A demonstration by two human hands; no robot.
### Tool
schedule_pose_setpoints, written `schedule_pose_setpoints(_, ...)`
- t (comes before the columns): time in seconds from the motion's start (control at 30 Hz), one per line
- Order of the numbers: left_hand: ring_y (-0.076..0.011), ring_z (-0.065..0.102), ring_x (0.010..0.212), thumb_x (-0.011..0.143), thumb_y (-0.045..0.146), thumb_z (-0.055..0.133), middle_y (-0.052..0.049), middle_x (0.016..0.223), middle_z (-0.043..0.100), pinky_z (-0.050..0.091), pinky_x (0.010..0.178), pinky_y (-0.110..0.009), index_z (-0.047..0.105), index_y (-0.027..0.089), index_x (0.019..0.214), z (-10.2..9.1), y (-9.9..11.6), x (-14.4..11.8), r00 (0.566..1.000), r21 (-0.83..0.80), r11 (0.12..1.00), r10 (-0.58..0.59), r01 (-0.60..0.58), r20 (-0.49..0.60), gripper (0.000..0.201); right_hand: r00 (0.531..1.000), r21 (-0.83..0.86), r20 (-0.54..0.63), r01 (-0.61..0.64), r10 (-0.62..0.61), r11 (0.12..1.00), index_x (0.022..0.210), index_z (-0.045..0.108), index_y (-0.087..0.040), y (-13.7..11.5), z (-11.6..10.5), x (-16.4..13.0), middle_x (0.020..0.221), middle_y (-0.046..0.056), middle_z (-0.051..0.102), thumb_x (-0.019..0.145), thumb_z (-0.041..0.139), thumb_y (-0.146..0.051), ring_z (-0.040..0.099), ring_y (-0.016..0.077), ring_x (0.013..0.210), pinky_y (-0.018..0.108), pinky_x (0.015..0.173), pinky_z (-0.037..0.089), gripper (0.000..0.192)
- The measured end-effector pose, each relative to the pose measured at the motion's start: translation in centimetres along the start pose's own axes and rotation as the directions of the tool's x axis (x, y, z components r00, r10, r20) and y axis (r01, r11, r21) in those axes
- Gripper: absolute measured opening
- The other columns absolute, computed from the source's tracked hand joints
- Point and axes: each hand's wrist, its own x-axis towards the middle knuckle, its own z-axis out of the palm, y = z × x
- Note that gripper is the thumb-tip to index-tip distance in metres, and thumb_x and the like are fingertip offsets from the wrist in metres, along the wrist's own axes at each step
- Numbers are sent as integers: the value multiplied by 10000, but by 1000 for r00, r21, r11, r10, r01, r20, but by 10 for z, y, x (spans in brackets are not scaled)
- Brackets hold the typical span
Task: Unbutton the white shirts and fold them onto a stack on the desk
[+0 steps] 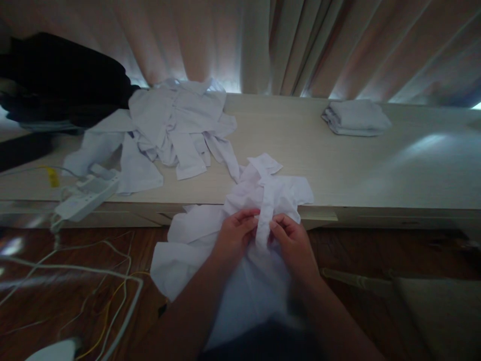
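Note:
A white shirt hangs over the front edge of the pale counter and down across my lap, its collar end resting on the counter top. Both hands pinch its front strip. My left hand grips the strip's left edge between thumb and fingers. On the opposite edge, my right hand has its thumb and fingertips closed on the same cloth. The strip runs nearly upright between the two hands. Any buttons under the fingertips are too small to make out.
More white shirts lie crumpled on the counter, beside dark clothes. Folded white cloth rests at back right. A power strip overhangs the edge at left, with loose cables on the wooden floor. Curtains hang behind.

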Motion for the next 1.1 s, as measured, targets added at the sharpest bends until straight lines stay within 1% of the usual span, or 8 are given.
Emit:
schedule_pose_setpoints(0.23,-96,570,602,687,182,783,34,723,609,452,591,-222,568,189,914,-2,3,1,997,53,995,83,-83,0,313,1000,88,1,3,-3,996,735,607,-189,14,-4,0,625,-32,582,867,662,-385,520,107,571,222,553,403,243)
schedule_pose_setpoints(0.37,-88,529,581,735,178,725,53,649,558,432,583,-209,494,200,778,2,8,-2,982,294,941,185,-170,-26,235,998,207,22,-65,62,976,782,628,-200,18,-4,2,658,-35,595,858,679,-398,503,101,568,217,531,377,218)
schedule_pose_setpoints(0.53,-137,576,740,831,252,646,5,795,619,455,699,-253,560,199,830,-2,11,-10,947,734,619,304,-281,106,101,993,449,14,-109,116,887,803,639,-210,13,-9,12,619,-50,534,842,712,-401,445,91,536,213,510,362,208)
schedule_pose_setpoints(0.6,-170,599,837,836,260,639,-24,901,653,459,783,-289,616,200,905,-6,11,-15,933,842,432,293,-324,209,95,995,524,11,-87,95,847,807,647,-204,3,-12,16,648,-44,535,839,720,-383,433,87,544,205,498,356,196)
schedule_pose_setpoints(0.67,-198,617,902,846,300,638,-44,988,681,461,832,-317,658,207,984,-9,11,-20,943,881,355,230,-313,242,167,998,585,14,-61,65,809,796,649,-195,-8,-15,20,691,-33,549,832,731,-363,447,88,572,200,504,369,190)
schedule_pose_setpoints(0.87,-209,655,899,875,398,619,-44,1010,732,486,823,-315,702,208,1063,-7,11,-33,974,831,517,23,-205,226,280,1000,644,29,-19,0,765,758,634,-194,-27,-16,25,710,-26,546,823,744,-356,459,100,611,206,535,404,206)
schedule_pose_setpoints(1.0,-183,597,800,839,315,629,-28,862,674,454,757,-291,670,185,845,2,9,-35,955,841,453,136,-296,263,136,999,598,17,-33,28,801,783,621,-204,-27,-16,19,731,-14,577,817,735,-419,495,111,619,210,504,379,246)
schedule_pose_setpoints(1.1,-179,575,796,834,267,591,-28,846,638,442,753,-285,622,182,810,8,7,-37,942,789,516,215,-334,258,94,997,399,-67,59,-35,915,926,625,-227,-19,-23,3,922,28,662,840,697,-443,608,159,777,249,622,471,244)
